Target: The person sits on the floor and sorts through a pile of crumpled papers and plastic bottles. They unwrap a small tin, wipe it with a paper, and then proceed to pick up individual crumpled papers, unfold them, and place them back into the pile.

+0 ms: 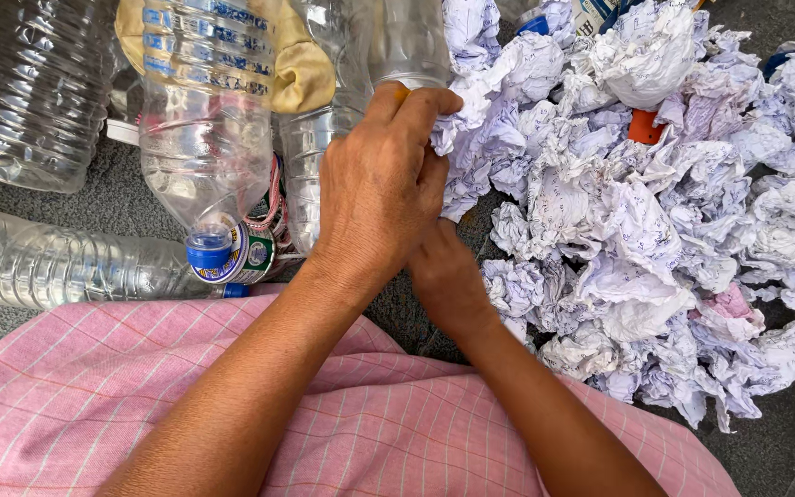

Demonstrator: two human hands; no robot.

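Clear plastic everywhere on the left side of the head view: the left hand [381,189] is curled shut around the neck end of a clear plastic bottle [409,41] that points away toward the far edge, with a bit of orange showing at the thumb, probably the cap, can't confirm. The right hand [445,273] sits just beneath and behind the left one, mostly hidden; can't tell how far it's closed or whether it grips anything. Both hands are at scene centre, right against the left edge of a big pile of crumpled white paper [655,202] that fills the right half. An orange scrap [644,127] sits in the pile, far right of the hands. Left of the hands: a blue-capped bottle [206,138] with cap pointing near, another bottle lying flat [66,267] near left, a large ribbed bottle [34,92] far left. Pink checked cloth [94,387] covers the lap nearest the camera. Grey floor [784,442] underneath.
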